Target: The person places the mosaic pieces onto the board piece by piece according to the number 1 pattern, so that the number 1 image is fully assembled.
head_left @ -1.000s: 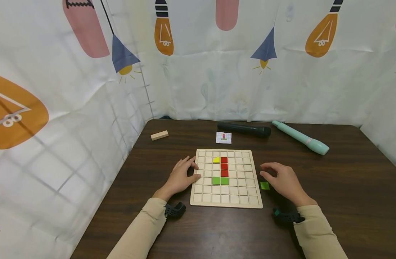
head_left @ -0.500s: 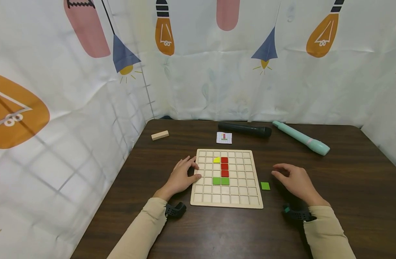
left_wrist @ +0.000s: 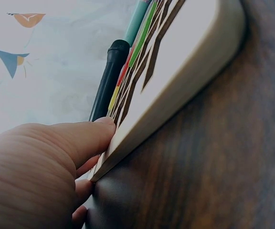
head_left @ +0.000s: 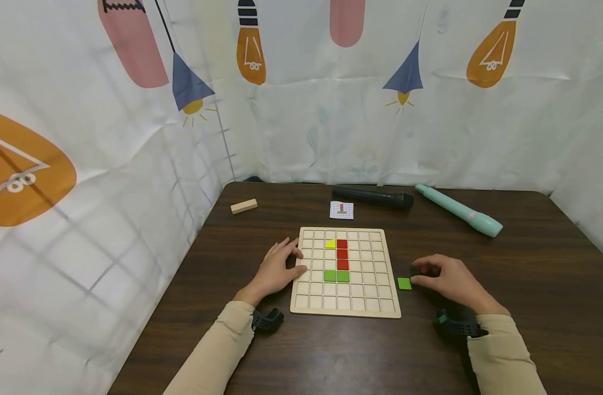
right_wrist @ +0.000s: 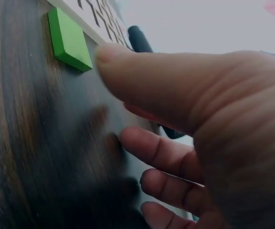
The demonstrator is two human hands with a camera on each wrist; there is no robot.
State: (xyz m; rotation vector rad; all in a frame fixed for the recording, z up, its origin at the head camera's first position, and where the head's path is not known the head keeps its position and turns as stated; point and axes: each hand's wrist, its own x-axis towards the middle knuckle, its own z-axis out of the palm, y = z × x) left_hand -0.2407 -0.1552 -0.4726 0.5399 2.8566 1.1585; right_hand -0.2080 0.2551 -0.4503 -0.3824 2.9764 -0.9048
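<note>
1. wooden block (head_left: 243,206) lies at 10 o'clock of the grid board (head_left: 345,307), well apart.
2. your left hand (head_left: 277,270) rests at the board's 9 o'clock edge, fingers relaxed, thumb touching the rim, gripping nothing.
3. board carries one yellow, three red and two green tiles.
4. loose green tile (head_left: 404,283) lies on the table (head_left: 528,285) just off the board's 3 o'clock edge.
5. your right hand (head_left: 451,282) sits at the tile's 3 o'clock, fingers loosely curled, thumb tip just beside it, holding nothing.
</note>
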